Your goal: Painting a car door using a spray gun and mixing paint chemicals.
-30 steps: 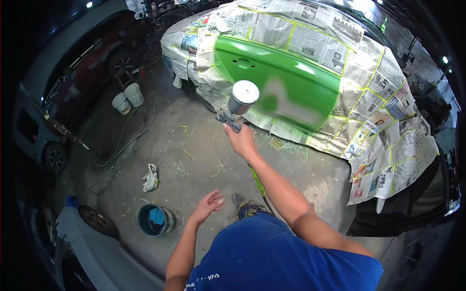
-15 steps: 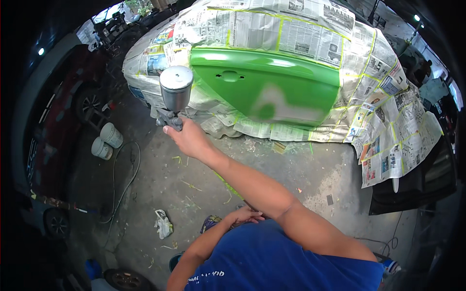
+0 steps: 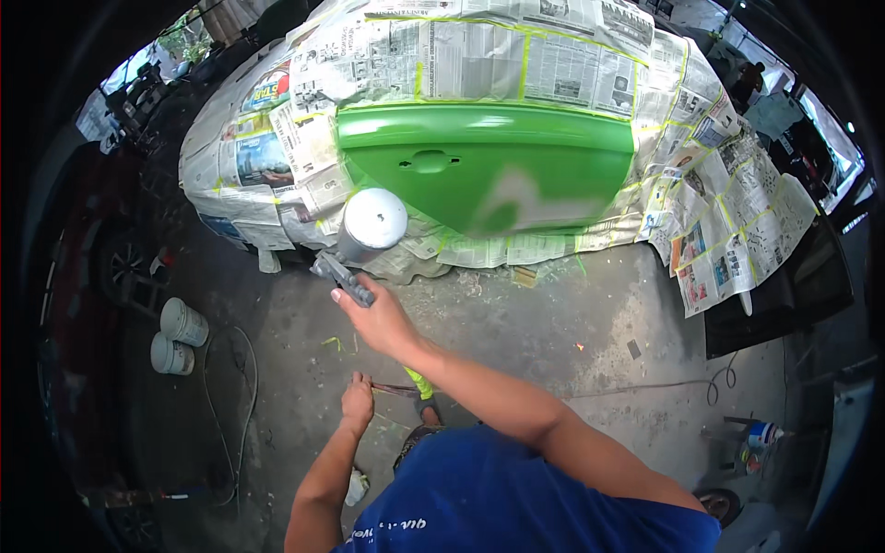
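Note:
My right hand [image 3: 385,321] grips a spray gun [image 3: 345,278] by its handle. On top of the gun sits a silver metal paint cup [image 3: 376,219]. The gun is held left of and below a green car door [image 3: 539,152], whose lower middle bears a greyish patch [image 3: 544,210]. Newspaper sheets [image 3: 470,64] joined with yellow-green tape cover the car around the door. Lower down, my left hand [image 3: 358,403] is closed around a thin dark reddish hose [image 3: 395,391]. A yellow-green strip [image 3: 419,382] shows just below my right forearm; what it belongs to is unclear.
Two white buckets [image 3: 182,323] stand on the concrete floor at left, beside a looped grey hose [image 3: 241,415]. A dark red car [image 3: 78,276] is further left. Newspaper hangs over a dark panel [image 3: 784,304] at right. A cable [image 3: 714,382] curls on the floor.
My right hand has brought the spray gun lower and slightly right, and the cup has tilted. My left hand has moved from my waist out to the left, with the hose in it. The view has shifted.

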`<state>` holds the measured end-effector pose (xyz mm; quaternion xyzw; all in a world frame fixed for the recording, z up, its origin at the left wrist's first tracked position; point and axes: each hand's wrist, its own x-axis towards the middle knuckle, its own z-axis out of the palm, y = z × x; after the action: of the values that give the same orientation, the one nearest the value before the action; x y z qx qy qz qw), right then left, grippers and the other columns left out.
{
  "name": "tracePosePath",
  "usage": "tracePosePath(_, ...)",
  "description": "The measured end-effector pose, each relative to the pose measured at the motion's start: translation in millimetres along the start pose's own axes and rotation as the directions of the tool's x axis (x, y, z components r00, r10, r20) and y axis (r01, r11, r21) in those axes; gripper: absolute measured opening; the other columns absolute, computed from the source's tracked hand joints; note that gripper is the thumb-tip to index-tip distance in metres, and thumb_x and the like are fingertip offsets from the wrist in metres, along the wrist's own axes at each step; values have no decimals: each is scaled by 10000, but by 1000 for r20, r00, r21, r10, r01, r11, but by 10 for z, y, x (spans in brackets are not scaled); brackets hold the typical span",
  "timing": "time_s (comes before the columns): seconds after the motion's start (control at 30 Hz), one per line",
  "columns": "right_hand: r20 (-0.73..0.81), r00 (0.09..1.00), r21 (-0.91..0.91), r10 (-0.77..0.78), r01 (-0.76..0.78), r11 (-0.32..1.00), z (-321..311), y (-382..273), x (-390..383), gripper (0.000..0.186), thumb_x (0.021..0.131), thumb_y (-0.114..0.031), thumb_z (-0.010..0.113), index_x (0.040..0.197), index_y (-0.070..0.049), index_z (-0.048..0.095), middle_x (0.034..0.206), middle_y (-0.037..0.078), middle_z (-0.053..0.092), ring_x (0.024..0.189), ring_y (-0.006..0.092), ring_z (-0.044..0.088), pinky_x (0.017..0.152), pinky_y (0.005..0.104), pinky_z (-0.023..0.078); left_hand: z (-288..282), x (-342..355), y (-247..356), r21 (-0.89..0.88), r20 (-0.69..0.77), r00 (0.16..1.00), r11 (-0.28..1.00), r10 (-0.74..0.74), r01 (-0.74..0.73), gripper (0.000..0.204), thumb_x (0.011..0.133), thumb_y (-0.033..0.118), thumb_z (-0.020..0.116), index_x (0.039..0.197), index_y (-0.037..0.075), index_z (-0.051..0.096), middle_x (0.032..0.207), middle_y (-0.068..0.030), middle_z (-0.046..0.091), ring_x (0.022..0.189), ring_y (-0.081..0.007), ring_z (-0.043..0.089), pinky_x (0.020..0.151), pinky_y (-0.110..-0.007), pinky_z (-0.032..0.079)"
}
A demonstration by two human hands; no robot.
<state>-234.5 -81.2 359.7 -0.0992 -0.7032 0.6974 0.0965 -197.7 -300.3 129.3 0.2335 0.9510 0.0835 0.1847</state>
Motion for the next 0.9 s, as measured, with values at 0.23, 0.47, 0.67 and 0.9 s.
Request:
tracePosePath(0.23,-256,962,-70,99,-120,990,-118,408,-103,310,973,-320,682,979,-12,647,684,19,548,650,83,475,592,304,423,541,160,-227,-250,310,904,942,295,-222,229,962,111,555,1144,30,668,1078,-215,695,952,-399,699,797,-488,567)
tracePosePath(0.47,-556,812,-109,175,-281,954,-701,907,-648,280,982,-287,674,952,-9,664,714,2,586,675,85,498,621,295,439,285,466,675,-798,556,691,528,461,290,422,1043,324,562,1344,32,615,1235,-119,693,1009,-228,699,848,-350,551)
tracePosePath(0.67,-734,626,52,263,-335,941,-1190,949,-874,322,984,-307,679,940,12,665,728,6,607,680,95,534,624,291,449,-519,690,1407,-800,552,454,291,700,524,532,1071,357,517,1517,81,427,1422,-87,569,1233,-233,594,989,-357,501)
tracePosePath(0.9,-853,513,-15,92,-200,980,-1692,989,-982,347,992,-346,657,856,-27,673,552,-52,454,468,52,402,458,264,304,-500,844,2434,-755,468,355,157,809,637,445,1083,259,496,1486,79,436,1259,-59,614,1101,-171,612,954,-356,523)
